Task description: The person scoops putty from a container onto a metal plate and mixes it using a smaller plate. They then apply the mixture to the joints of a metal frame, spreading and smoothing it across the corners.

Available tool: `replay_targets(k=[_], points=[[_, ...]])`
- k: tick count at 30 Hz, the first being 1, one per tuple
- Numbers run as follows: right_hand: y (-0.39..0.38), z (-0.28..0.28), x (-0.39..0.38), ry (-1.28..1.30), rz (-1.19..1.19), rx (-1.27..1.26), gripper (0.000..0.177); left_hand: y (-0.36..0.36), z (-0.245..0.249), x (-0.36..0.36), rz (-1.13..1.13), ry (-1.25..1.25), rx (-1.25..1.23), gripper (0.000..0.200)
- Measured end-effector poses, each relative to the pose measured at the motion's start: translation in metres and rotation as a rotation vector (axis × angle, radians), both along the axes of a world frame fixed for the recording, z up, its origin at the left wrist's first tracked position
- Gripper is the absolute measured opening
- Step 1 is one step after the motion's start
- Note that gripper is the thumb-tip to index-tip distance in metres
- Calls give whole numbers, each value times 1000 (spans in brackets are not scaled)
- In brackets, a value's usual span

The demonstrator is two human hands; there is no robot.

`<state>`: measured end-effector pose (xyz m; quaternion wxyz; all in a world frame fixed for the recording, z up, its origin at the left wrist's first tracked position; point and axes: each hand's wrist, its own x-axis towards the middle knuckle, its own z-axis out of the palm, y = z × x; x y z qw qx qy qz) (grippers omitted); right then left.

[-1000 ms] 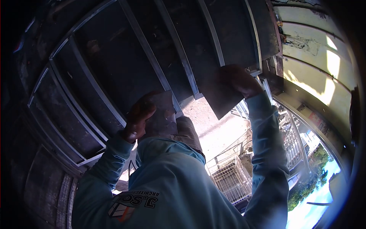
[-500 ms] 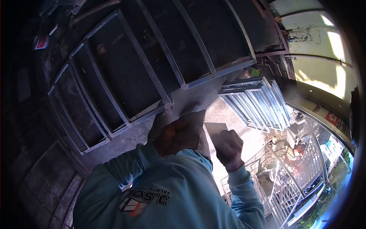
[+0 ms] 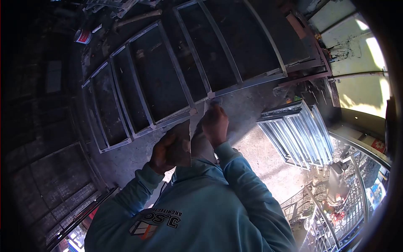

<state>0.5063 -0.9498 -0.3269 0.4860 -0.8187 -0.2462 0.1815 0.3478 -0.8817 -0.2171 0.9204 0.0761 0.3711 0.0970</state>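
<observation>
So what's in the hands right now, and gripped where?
Left hand holds a dark flat sheet by its left edge. Right hand is at the frame corner; whether it grips anything cannot be told.

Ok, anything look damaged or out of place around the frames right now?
Yes: the pale yellow wall at upper right has cracked, flaking plaster. A small red-and-white packet lies loose on the dark floor beside the grey metal grid frame. The flat grey sheet pieces in the left hand and right hand look undamaged.
</observation>
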Motion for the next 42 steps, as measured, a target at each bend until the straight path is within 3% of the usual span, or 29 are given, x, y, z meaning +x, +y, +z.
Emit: replay_targets(k=[7,9,10,12,14,15,18,20,21,24,26,28,29,31,32,34,35,40,42], points=[[2,-19,13,-71,-37,-131,4,10,-20,-1,2,-172,-48,38],[-29,-14,14,67,42,-370,9,11,-23,4,9,-85,-13,39],[-47,-13,17,63,40,-381,9,12,-25,9,13,1,33,40],[-85,-11,26,-41,293,-258,15,14,-21,28,-49,40,73,40],[-104,25,51,670,156,105,26,21,-27,41,-112,79,110,41],[-111,44,67,963,168,143,32,24,-34,44,-224,-27,19,41],[-109,59,80,1408,126,470,50,23,-43,74,-430,-183,-97,43],[-103,64,74,1234,23,373,52,16,-47,91,-509,-221,-109,44],[-99,58,81,1339,179,390,50,12,-51,97,-489,-195,-116,44],[-122,54,96,1246,68,229,38,17,-51,113,-389,-210,-119,44],[-131,67,106,696,164,-39,11,20,-64,114,-321,-240,-131,43],[-131,86,101,246,111,-112,8,21,-92,108,-267,-157,716,40],[-124,95,97,15,128,-141,9,23,-96,105,-267,-155,709,40],[-107,119,83,-142,164,-143,14,31,-83,113,-460,-130,1262,35],[-102,120,79,-245,216,-113,15,31,-72,118,-463,-137,1260,35],[-93,124,75,-330,290,-113,25,27,-51,125,-410,-122,962,33],[-90,123,74,-348,280,-141,30,24,-52,125,-409,-122,961,33],[-84,117,74,-372,302,-171,25,19,-60,113,-563,-44,1586,34],[-82,115,75,-340,292,-185,28,18,-59,107,-638,-45,1449,34]])
